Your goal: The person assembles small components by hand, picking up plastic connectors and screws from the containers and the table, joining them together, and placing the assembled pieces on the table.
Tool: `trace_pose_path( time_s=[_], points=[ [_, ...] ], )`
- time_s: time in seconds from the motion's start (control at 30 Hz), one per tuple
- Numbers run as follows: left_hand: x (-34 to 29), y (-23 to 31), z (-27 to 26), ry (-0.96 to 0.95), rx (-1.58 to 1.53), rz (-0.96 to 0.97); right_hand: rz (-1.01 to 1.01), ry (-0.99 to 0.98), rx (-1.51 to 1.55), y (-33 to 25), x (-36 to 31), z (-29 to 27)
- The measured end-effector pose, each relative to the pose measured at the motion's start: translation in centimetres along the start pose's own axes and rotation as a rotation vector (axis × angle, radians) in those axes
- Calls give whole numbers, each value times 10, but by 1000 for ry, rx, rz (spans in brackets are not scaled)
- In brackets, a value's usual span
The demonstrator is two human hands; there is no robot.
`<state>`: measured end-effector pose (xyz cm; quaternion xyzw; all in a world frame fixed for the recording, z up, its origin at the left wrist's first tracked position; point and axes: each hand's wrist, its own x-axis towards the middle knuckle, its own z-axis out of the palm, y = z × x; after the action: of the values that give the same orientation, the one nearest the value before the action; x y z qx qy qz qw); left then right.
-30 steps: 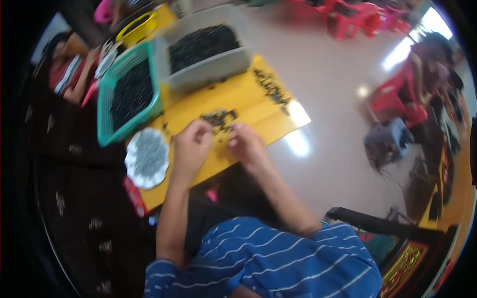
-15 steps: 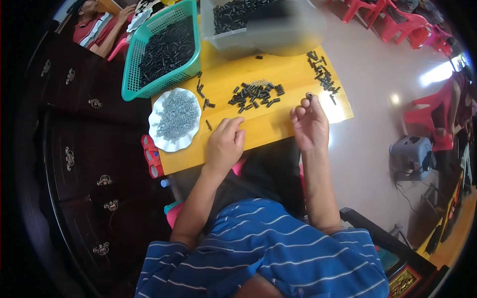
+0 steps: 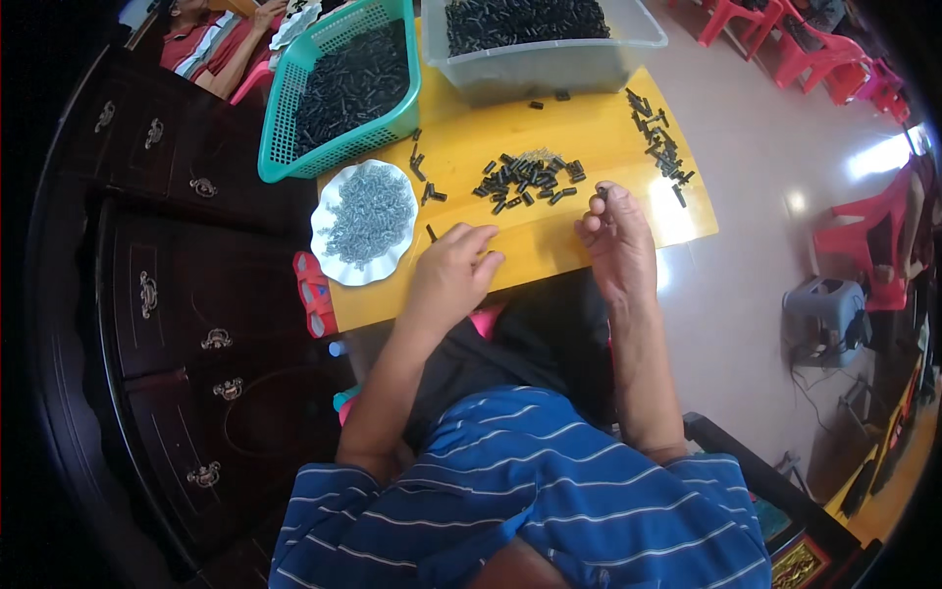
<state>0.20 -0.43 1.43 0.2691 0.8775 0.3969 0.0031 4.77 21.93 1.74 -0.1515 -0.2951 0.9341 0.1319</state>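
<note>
Over the near edge of the yellow table (image 3: 579, 239), my right hand (image 3: 623, 240) pinches a small black piece (image 3: 602, 188) between thumb and fingertips; the fingers partly cover it. My left hand (image 3: 453, 273) is at the table's front edge, thumb and forefinger apart, with nothing visible between them. Ahead of both hands lies a pile of short black tube-like pieces (image 3: 525, 182), with thin metal bits (image 3: 538, 155) at its back. Left of them stands a white scalloped plate (image 3: 326, 263) heaped with small silvery metal parts (image 3: 368, 216).
A green basket (image 3: 270, 137) and a clear plastic bin (image 3: 530, 77), both full of black pieces, stand at the back. Longer black pieces (image 3: 659, 137) line the table's right side. Dark drawers (image 3: 196, 265) rise at left; another person (image 3: 221, 54) sits far left; red chairs (image 3: 873, 231) stand right.
My left thumb and forefinger have spread apart. A blurred dark round shape over the bin is gone, and another black piece lies in front of the bin. The view has shifted slightly.
</note>
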Motion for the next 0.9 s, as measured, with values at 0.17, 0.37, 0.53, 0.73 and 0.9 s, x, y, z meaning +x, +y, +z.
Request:
trace_pose_path(
  time_s=[0.17, 0.37, 0.53, 0.73, 0.9],
  points=[
    [2, 2, 8, 29, 245, 162, -6, 6, -110, 5, -1, 3],
    [-5, 0, 6, 35, 270, 107, 71, -89, -153, 8, -1, 0],
    [-8, 1, 1, 33, 312, 130, 85, -154, -223, 10, -3, 3],
    [-6, 2, -4, 1, 343, 136, 99, -151, -229, 10, -4, 4],
    [-2, 14, -15, 49, 184, 95, 113, -131, -228, 17, -8, 9]
  ],
)
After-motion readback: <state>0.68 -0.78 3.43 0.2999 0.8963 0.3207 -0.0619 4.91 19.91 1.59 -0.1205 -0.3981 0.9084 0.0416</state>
